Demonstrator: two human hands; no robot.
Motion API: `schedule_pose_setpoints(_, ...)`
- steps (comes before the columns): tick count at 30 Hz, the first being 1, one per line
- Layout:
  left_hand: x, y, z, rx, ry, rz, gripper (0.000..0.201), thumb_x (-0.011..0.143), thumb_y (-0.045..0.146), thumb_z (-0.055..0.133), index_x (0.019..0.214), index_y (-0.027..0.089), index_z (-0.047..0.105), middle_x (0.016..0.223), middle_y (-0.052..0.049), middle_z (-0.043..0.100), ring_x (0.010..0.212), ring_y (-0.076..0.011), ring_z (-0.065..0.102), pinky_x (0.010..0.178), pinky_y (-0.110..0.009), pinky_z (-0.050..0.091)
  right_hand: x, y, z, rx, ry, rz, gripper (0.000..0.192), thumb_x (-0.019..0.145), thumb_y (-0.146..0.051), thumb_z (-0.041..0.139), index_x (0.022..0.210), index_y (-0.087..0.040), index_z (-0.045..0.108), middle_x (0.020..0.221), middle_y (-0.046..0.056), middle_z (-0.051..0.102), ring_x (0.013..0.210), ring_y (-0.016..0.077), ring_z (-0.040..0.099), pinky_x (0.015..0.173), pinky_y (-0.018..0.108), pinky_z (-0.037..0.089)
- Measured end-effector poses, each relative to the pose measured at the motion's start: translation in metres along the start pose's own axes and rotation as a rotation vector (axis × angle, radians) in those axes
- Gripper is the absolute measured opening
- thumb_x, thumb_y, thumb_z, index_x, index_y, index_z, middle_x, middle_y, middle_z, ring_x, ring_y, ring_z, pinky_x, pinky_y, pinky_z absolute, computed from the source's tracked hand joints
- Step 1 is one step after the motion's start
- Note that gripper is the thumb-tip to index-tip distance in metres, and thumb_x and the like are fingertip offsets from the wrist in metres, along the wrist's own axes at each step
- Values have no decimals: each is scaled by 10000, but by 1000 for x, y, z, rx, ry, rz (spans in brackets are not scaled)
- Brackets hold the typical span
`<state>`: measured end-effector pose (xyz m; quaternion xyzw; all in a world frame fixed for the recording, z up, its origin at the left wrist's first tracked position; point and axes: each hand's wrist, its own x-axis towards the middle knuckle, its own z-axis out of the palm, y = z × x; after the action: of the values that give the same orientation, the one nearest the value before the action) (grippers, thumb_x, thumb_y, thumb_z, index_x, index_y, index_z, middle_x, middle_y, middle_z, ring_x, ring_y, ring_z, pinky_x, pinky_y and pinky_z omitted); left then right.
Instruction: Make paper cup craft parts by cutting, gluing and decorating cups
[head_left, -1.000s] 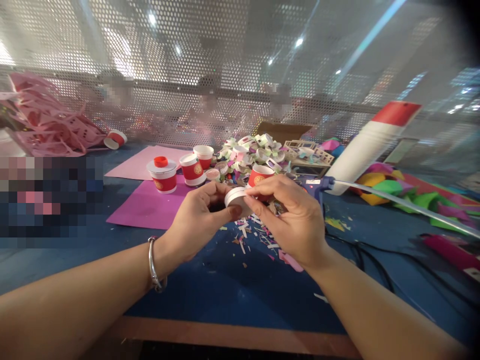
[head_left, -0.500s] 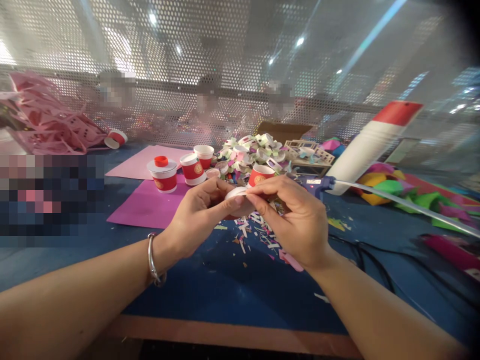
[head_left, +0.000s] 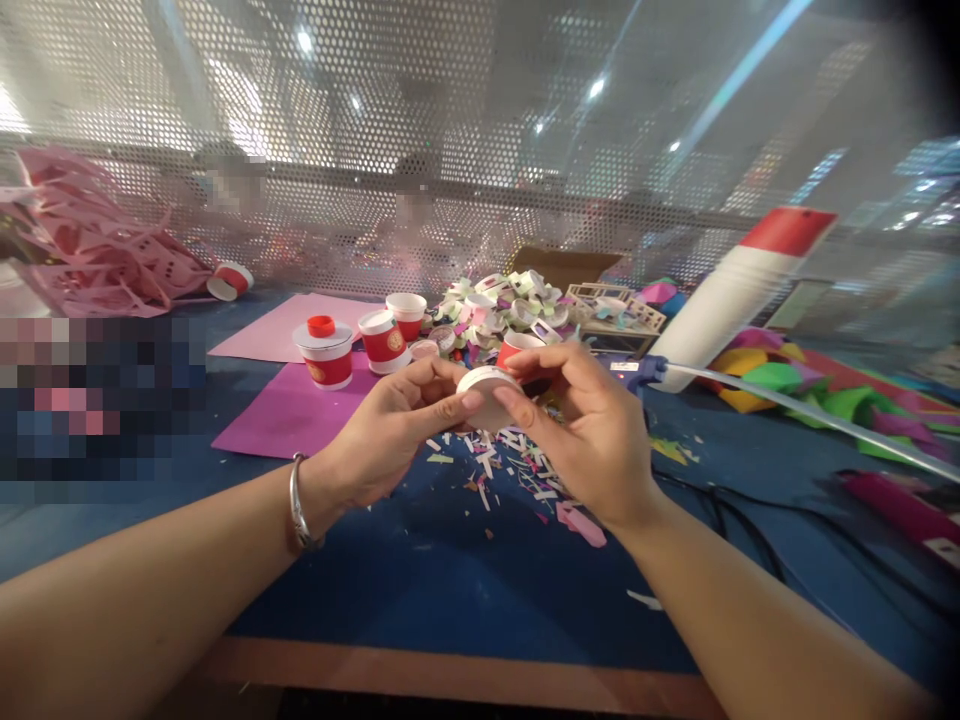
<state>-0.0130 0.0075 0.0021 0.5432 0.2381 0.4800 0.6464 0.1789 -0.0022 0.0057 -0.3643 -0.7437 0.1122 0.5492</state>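
Your left hand (head_left: 379,430) and right hand (head_left: 596,440) pinch the white disc (head_left: 491,408) between them, over a blue worktop (head_left: 465,580) strewn with paper scraps (head_left: 486,462), perforated screen (head_left: 420,90) behind!

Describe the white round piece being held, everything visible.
The white round piece is a shallow disc: a flat, plain face with a band along its upper edge. It looks like paper or card. It is held tilted above the blue table, flat face toward the camera. The left hand grips its left side, the right hand its right, both thumbs on the face. Its far side is hidden.
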Motion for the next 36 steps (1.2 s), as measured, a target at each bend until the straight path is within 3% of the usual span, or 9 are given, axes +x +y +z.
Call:
schedule_pose_setpoints(4, 1, 0, -3, 9, -82, -69, 217, 789, 127, 792, 860, 163, 591, 818, 7, 632, 769, -108, 595, 727, -227, 468, -1, 1, -1, 13, -52, 6, 219, 868, -252, 761, 1050, -234, 640, 987, 24, 666, 876, 176, 661, 823, 351, 554)
schedule_pose_setpoints(8, 1, -2, -5, 57, -84, -31, 255, 797, 111, 780, 843, 171, 536, 794, 25, 603, 757, -98, 577, 712, -222, 465, -3, -2, 0, 28, -135, -6, 224, 876, -265, 758, 1062, -223, 642, 1011, 33, 670, 943, 185, 661, 876, 359, 540)
schedule_pose_setpoints(15, 8, -7, -12, 123, -44, 78, 288, 806, 125, 766, 871, 179, 490, 919, -7, 622, 861, -137, 609, 792, -284, 491, 0, -2, -2, 24, -79, 8, 117, 928, -256, 694, 1033, -207, 676, 963, 25, 689, 843, 152, 649, 802, 315, 530)
schedule_pose_setpoints(23, 6, -13, -13, 296, -78, 58, 290, 798, 140, 770, 896, 166, 498, 774, 37, 573, 697, -93, 556, 644, -244, 449, 0, 0, -1, 25, -121, 0, 21, 935, -222, 683, 954, -214, 687, 881, 0, 666, 792, 130, 625, 732, 283, 510)
schedule_pose_setpoints(29, 9, -12, -13, 143, -14, 57, 303, 785, 119, 775, 855, 174, 485, 809, 32, 584, 740, -94, 574, 717, -254, 483, -1, 2, -1, 80, -88, 92, 195, 910, -270, 723, 1089, -205, 685, 986, 33, 699, 856, 160, 659, 767, 314, 545)
schedule_pose_setpoints(36, 10, -10, -9, 36, 10, 103, 321, 776, 115, 788, 809, 181, 475, 782, 34, 596, 749, -100, 593, 778, -263, 526, 0, -1, 1, -30, -88, -40, 138, 894, -198, 728, 1026, -199, 689, 972, 13, 676, 784, 120, 652, 716, 272, 543)
